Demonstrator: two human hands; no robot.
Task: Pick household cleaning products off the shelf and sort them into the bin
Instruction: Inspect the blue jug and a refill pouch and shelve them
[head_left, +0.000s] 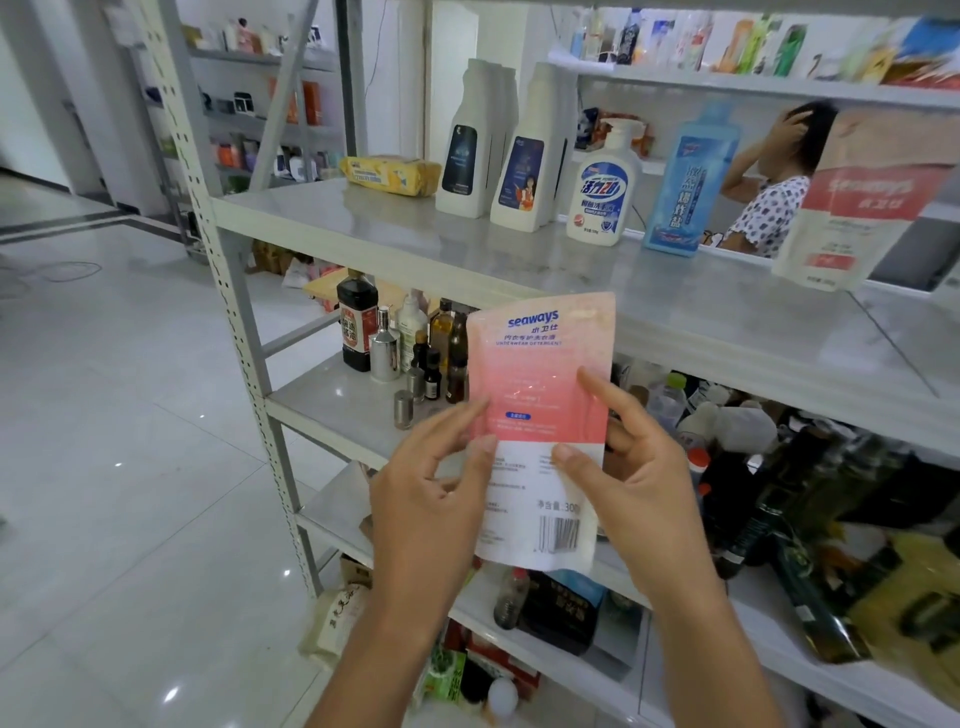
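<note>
A pink and white detergent pouch (540, 395) marked "seaways" is held upright in front of the shelf, its barcode at the bottom. My left hand (431, 499) grips its left edge and my right hand (634, 488) grips its right edge, thumbs on the front. On the shelf board (415, 244) above stand two white detergent bottles (462, 150) (530, 161), a white hand-soap bottle (602, 192), a blue bottle (685, 187), a yellow sponge pack (389, 174) and a second similar pouch (852, 208) at the right. No bin is in view.
The lower shelf (332, 400) carries sauce and oil bottles (358, 322) and small jars. More bottles and bags crowd the right side (810, 499). A person (774, 192) stands behind the shelving. Glossy tiled floor (119, 441) lies to the left.
</note>
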